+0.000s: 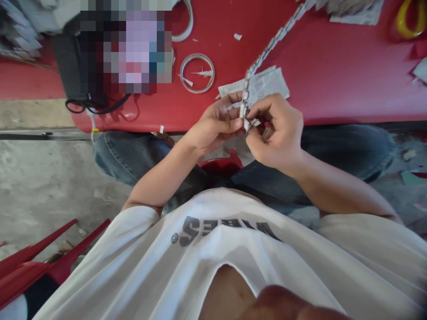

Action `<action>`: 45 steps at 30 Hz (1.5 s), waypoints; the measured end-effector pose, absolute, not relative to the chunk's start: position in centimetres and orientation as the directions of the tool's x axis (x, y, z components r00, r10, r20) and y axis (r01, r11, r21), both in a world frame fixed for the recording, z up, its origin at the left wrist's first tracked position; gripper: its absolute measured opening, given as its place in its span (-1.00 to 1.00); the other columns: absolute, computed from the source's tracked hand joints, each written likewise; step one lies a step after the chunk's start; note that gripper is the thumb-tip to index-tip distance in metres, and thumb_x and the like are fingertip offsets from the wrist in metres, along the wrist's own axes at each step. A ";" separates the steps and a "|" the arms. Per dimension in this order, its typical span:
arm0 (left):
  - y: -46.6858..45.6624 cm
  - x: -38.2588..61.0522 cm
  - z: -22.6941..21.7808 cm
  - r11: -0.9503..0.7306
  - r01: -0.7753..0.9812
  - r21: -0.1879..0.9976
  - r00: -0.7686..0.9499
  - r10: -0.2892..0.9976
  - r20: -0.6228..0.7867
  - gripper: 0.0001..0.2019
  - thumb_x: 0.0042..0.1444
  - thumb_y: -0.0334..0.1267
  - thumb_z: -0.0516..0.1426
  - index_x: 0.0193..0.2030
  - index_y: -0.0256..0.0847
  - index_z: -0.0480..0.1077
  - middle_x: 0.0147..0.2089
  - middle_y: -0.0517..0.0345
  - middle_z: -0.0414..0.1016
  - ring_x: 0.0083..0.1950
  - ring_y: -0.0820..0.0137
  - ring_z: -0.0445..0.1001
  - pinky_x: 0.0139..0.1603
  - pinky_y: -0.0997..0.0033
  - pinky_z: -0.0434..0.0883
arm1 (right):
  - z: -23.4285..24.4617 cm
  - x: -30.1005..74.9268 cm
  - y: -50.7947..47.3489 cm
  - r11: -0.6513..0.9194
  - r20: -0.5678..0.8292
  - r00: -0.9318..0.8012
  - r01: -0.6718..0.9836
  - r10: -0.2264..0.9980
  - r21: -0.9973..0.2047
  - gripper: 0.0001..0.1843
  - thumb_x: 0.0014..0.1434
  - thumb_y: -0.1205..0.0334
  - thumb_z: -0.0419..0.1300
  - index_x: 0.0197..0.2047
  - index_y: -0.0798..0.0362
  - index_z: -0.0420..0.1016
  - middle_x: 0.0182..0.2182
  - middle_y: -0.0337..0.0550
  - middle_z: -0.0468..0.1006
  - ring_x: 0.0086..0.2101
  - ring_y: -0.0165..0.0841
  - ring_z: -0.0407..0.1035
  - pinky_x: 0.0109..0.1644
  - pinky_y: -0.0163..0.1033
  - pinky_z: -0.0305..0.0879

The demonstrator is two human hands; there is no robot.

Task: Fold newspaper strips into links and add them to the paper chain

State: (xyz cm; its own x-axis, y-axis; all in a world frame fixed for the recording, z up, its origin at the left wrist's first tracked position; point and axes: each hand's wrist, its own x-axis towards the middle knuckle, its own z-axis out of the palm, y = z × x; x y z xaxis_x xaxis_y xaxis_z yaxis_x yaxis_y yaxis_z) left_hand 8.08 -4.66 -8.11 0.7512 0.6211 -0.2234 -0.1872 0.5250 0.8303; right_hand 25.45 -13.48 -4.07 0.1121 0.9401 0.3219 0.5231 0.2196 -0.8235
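A long chain of folded paper links (267, 52) runs from the far edge of the view down to my hands. My left hand (216, 122) grips the chain near its lower end, thumb on one side and fingers behind. My right hand (275, 129) pinches a small folded paper strip (252, 124) at that end, close to my left thumb. Under the chain, just beyond my hands, lies a sheet of printed paper (270, 84) on the red table (333, 75). How the strip joins the last link is too small to tell.
Left of my hands lies a pale ring (196, 73) with paper scraps inside, and another ring (183, 22) is farther back. A black object with a cable (68, 66) stands at the left. A yellow ring (410, 20) and stacked papers (355, 11) are at the far right.
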 end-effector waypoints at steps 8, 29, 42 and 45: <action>-4.7 9.1 -8.3 0.345 -0.179 0.921 0.623 0.764 -0.165 -0.43 0.23 0.35 0.42 0.06 -0.05 0.48 -0.05 0.12 0.69 0.26 0.09 0.76 0.19 0.04 0.77 | -4.8 25.7 -12.9 0.200 0.295 0.150 0.453 0.944 -0.869 -0.75 0.34 0.06 0.48 0.00 -0.16 0.56 -0.33 -0.24 0.61 -0.41 -0.27 0.50 -0.32 -0.07 0.59; -4.5 12.1 -10.6 0.041 -0.179 0.983 0.402 0.915 0.035 -0.37 0.38 0.53 0.13 0.24 0.07 0.37 0.18 0.07 0.68 0.45 0.09 0.67 0.22 0.06 0.73 | -4.2 26.8 -11.2 0.310 0.470 0.123 0.604 0.874 -0.734 -0.93 0.46 0.15 0.41 -0.11 -0.17 0.77 -0.17 -0.11 0.72 -0.22 -0.17 0.63 -0.10 -0.01 0.65; -5.1 12.0 -11.9 -0.022 -0.129 0.991 0.359 0.931 0.067 -0.44 0.45 0.43 0.14 0.26 0.05 0.39 0.09 0.11 0.67 0.12 0.23 0.77 0.11 0.09 0.75 | -3.8 27.1 -11.6 0.254 0.552 0.187 0.739 0.813 -0.624 -0.84 0.56 -0.01 0.30 -0.05 -0.22 0.70 -0.19 -0.10 0.79 -0.15 -0.07 0.71 0.00 0.08 0.71; -5.2 12.1 -11.6 -0.022 -0.138 0.990 0.291 0.955 0.062 -0.47 0.46 0.40 0.15 0.23 0.05 0.38 0.05 0.13 0.66 0.12 0.23 0.76 0.14 0.07 0.75 | -3.8 27.1 -11.6 0.238 0.535 0.188 0.741 0.824 -0.627 -0.84 0.55 -0.06 0.30 -0.08 -0.28 0.69 -0.14 -0.08 0.81 -0.06 -0.01 0.71 0.07 0.15 0.71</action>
